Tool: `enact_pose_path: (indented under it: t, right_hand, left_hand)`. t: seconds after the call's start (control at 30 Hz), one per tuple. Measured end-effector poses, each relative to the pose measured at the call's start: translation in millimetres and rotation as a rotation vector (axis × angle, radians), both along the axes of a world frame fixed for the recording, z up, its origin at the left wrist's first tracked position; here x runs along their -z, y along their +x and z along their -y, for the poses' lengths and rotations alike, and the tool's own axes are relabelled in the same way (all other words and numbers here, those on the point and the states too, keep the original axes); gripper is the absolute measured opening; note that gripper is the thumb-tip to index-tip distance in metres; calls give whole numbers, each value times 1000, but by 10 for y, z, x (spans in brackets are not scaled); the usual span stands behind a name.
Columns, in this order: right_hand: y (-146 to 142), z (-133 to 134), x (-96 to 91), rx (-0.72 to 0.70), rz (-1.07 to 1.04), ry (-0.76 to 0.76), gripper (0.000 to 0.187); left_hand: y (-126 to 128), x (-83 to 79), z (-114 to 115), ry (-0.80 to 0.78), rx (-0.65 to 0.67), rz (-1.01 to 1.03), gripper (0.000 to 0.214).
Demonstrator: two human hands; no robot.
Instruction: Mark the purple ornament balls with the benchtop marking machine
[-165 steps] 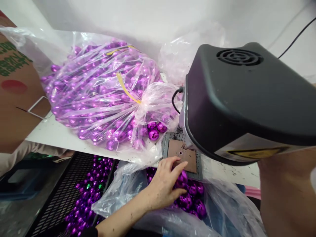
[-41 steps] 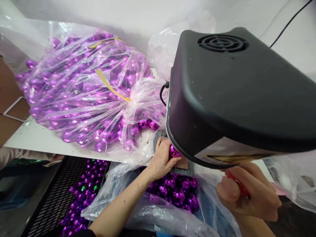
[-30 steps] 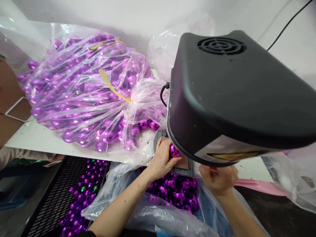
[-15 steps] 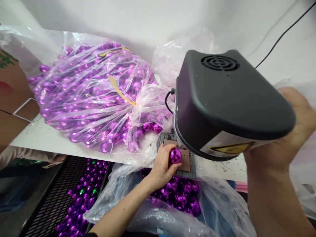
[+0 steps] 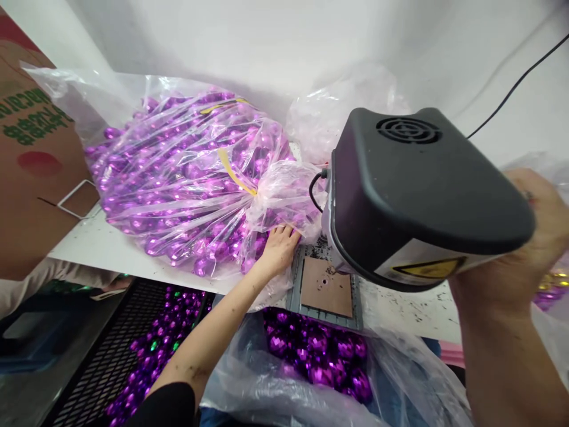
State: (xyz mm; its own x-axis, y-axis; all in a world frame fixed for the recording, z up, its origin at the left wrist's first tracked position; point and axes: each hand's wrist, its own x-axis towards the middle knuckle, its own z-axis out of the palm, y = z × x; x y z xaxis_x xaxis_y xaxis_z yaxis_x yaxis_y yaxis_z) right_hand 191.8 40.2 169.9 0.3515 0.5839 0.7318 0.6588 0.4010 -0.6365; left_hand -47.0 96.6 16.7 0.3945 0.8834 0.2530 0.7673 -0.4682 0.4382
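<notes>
My left hand (image 5: 281,249) reaches to the mouth of a clear plastic bag (image 5: 191,172) full of shiny purple balls. Its fingers stretch out over the loose balls there, with the fingertips partly hidden. To my right stands a black machine head (image 5: 427,184) with a round vent and a yellow warning label. My right hand (image 5: 542,213) is closed at its far right side; the housing hides what the fingers grip. Below the head lies a grey metal plate with a brown square pad (image 5: 326,287), which has a small hole in the middle.
An open plastic bag of purple faceted balls (image 5: 320,356) sits below the table edge. At left are a black crate (image 5: 93,350) with purple and green balls, a cardboard box (image 5: 40,160) and another person's sleeve (image 5: 57,284). A black cable (image 5: 520,83) runs upper right.
My left hand has left the brown pad and moved up and left to the bag's mouth. The purple ball it held is gone from it. My right hand stays at the machine.
</notes>
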Motion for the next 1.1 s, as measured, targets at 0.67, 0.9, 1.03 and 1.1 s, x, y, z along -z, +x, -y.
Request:
enact_pose_path:
  t: [0.67,0.9,1.03,1.1]
  right_hand:
    - [-33,-3,-33,-77,-60,56,43]
    - [-49,-10,-51,-95,-85,76,51]
    - [-62,-11,-43,-86,-80,84,50]
    - [-68,-9,-42,-82,-82,85,48]
  left_hand:
    - [90,-70,806,-1084,-64,1309,46]
    - [298,125,838,-629,-87,1065,47]
    - [327,195,868,-519,-47,843,50]
    - [336,198,886,-426,-20,708,49]
